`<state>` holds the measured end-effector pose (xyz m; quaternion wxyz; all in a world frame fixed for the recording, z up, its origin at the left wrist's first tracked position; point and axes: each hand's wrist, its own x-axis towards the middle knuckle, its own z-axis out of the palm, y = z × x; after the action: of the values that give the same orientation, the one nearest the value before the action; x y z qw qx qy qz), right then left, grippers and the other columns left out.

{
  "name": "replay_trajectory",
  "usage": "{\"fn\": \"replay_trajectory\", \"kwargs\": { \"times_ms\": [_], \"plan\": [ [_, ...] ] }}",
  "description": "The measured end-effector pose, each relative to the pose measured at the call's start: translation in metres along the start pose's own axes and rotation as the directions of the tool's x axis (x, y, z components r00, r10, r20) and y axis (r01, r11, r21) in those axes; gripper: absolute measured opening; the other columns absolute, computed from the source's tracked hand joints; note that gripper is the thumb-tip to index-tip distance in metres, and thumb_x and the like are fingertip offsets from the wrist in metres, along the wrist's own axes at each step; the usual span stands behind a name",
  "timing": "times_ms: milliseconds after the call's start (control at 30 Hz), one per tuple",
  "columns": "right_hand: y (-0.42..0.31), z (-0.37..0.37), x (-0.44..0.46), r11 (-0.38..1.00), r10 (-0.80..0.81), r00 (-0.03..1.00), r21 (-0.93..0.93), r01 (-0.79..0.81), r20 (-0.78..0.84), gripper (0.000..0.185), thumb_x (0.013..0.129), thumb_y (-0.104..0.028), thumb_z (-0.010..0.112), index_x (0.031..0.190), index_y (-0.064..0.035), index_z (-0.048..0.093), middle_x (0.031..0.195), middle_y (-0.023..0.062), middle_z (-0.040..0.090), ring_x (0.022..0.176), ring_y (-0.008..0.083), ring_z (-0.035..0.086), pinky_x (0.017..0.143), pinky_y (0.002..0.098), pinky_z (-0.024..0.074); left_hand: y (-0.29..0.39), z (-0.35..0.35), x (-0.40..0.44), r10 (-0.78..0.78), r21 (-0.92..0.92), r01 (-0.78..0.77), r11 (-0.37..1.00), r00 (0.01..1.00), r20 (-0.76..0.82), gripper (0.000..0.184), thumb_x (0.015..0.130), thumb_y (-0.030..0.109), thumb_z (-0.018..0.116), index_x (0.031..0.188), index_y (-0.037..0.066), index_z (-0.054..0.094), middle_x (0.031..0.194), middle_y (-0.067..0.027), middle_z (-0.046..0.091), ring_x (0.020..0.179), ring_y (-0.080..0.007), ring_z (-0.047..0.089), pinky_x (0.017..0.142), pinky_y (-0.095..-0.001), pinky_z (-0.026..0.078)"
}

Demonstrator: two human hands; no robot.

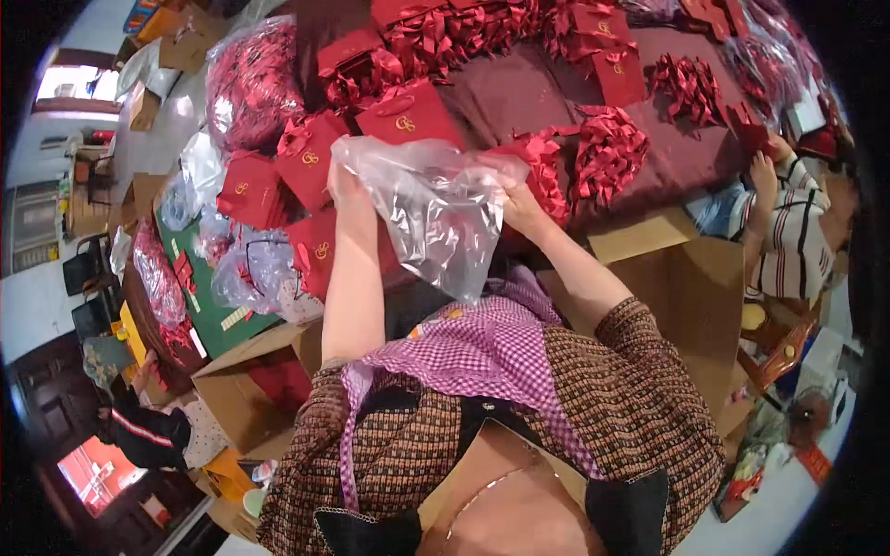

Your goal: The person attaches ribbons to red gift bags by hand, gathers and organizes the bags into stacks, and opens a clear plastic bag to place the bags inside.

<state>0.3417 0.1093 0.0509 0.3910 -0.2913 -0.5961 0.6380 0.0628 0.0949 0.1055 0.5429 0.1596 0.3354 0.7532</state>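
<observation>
A clear plastic bag (436,218) hangs between my two hands, its mouth spread wide and its lower corner pointing toward my body. My left hand (348,185) is closed on the bag's left edge, partly covered by the film. On the opposite edge, my right hand (521,202) grips the plastic with bent fingers. Just beyond the bag lies a red gift bag with a gold logo (405,116). More red bags (311,159) are at the left, and a bunch of red ribbons (609,156) lies to the right of my right hand.
Dark red cloth (505,93) covers the table. Open cardboard boxes stand on my right (691,301) and left (246,394). A large plastic sack of red ribbons (252,83) is at the back left. Co-workers sit at the right (793,232) and lower left (153,431).
</observation>
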Motion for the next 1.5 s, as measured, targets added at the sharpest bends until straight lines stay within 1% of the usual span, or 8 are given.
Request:
{"fn": "replay_trajectory", "kwargs": {
  "times_ms": [200, 300, 467, 700, 800, 967, 1300, 1500],
  "plan": [
    [-0.019, 0.006, -0.004, 0.979, -0.098, 0.993, -0.186, 0.084, -0.065, 0.025, 0.093, -0.014, 0.048, 0.111, -0.0043, 0.063, 0.12, 0.0125, 0.058, 0.119, 0.0279, 0.047, 0.101, 0.0375, 0.0354, 0.069, -0.023, -0.012, 0.189, 0.507, 0.053, 0.86, 0.891, -0.414, 0.028, 0.085, 0.002, 0.049, 0.112, 0.0, 0.053, 0.103, -0.0103, 0.061, 0.092, -0.0187, 0.059, 0.079, -0.0304, 0.048],
    [-0.034, 0.003, 0.0, 0.936, -0.183, 0.983, -0.303, 0.181, 0.02, 0.022, 0.092, -0.013, 0.05, 0.107, -0.0048, 0.064, 0.119, 0.0147, 0.056, 0.115, 0.0312, 0.049, 0.098, 0.0399, 0.0369, 0.101, 0.027, -0.039, 0.439, 0.837, -0.073, 0.543, 0.874, -0.208, 0.025, 0.09, 0.011, 0.052, 0.113, 0.001, 0.056, 0.102, -0.0051, 0.061, 0.092, -0.0129, 0.057, 0.079, -0.0254, 0.044],
    [-0.019, 0.002, -0.002, 0.927, -0.169, 0.985, -0.346, 0.148, -0.032, 0.023, 0.093, -0.017, 0.05, 0.108, -0.0067, 0.065, 0.115, 0.0139, 0.059, 0.115, 0.0308, 0.049, 0.099, 0.041, 0.0366, 0.067, 0.081, -0.079, 0.111, 0.894, -0.423, -0.148, 0.891, 0.44, 0.054, 0.075, 0.022, 0.072, 0.118, -0.003, 0.052, 0.12, -0.0192, 0.053, 0.115, -0.0335, 0.049, 0.099, -0.0396, 0.037],
    [-0.038, 0.004, -0.005, 0.926, -0.118, 0.992, -0.366, 0.094, -0.043, 0.024, 0.093, -0.014, 0.049, 0.11, -0.0045, 0.063, 0.111, 0.0139, 0.061, 0.112, 0.0291, 0.052, 0.097, 0.0398, 0.0378, -0.003, 0.055, -0.125, -0.18, 0.669, -0.321, -0.67, 0.945, 0.273, 0.091, 0.073, 0.04, 0.071, 0.14, -0.001, 0.025, 0.147, -0.0263, 0.014, 0.133, -0.0458, 0.022, 0.103, -0.0586, 0.025],
    [-0.021, 0.002, -0.005, 0.927, -0.164, 0.983, -0.354, 0.125, -0.082, 0.023, 0.092, -0.012, 0.05, 0.11, -0.0031, 0.061, 0.11, 0.0144, 0.061, 0.108, 0.0294, 0.054, 0.094, 0.0378, 0.0405, 0.013, -0.005, -0.114, 0.105, 0.765, -0.265, -0.587, 0.912, 0.397, 0.028, 0.08, 0.013, 0.059, 0.105, 0.0, 0.059, 0.129, -0.023, 0.046, 0.118, -0.0418, 0.043, 0.095, -0.0527, 0.038],
    [-0.004, -0.007, -0.006, 0.918, -0.062, 0.993, -0.395, 0.018, -0.097, 0.02, 0.09, -0.007, 0.049, 0.106, 0.0009, 0.06, 0.102, 0.0158, 0.061, 0.096, 0.0285, 0.058, 0.086, 0.0339, 0.0443, 0.069, -0.026, -0.121, 0.445, 0.995, -0.087, 0.037, 0.893, 0.062, 0.03, 0.077, 0.008, 0.061, 0.104, -0.003, 0.055, 0.103, -0.0196, 0.057, 0.097, -0.0351, 0.054, 0.084, -0.0415, 0.044],
    [-0.026, 0.001, -0.006, 0.925, -0.133, 0.985, -0.371, 0.083, -0.112, 0.024, 0.096, -0.015, 0.047, 0.109, 0.0005, 0.06, 0.09, -0.0017, 0.058, 0.085, 0.0086, 0.051, 0.076, 0.024, 0.0435, 0.034, -0.04, -0.265, -0.242, 0.817, -0.212, -0.536, 0.966, 0.092, 0.046, 0.073, 0.037, 0.07, 0.099, 0.004, 0.055, 0.097, -0.0127, 0.057, 0.09, -0.0337, 0.056, 0.072, -0.0472, 0.046],
    [-0.016, -0.006, -0.008, 0.944, -0.01, 0.993, -0.328, -0.03, -0.119, 0.017, 0.095, -0.013, 0.048, 0.104, -0.0022, 0.059, 0.09, 0.0006, 0.055, 0.083, 0.0106, 0.049, 0.072, 0.0255, 0.04, 0.028, -0.057, -0.305, -0.318, 0.67, 0.225, -0.708, 0.745, -0.587, 0.038, 0.085, 0.037, 0.052, 0.1, 0.002, 0.055, 0.1, -0.0161, 0.061, 0.092, -0.035, 0.063, 0.076, -0.0473, 0.051]
  ]
}}
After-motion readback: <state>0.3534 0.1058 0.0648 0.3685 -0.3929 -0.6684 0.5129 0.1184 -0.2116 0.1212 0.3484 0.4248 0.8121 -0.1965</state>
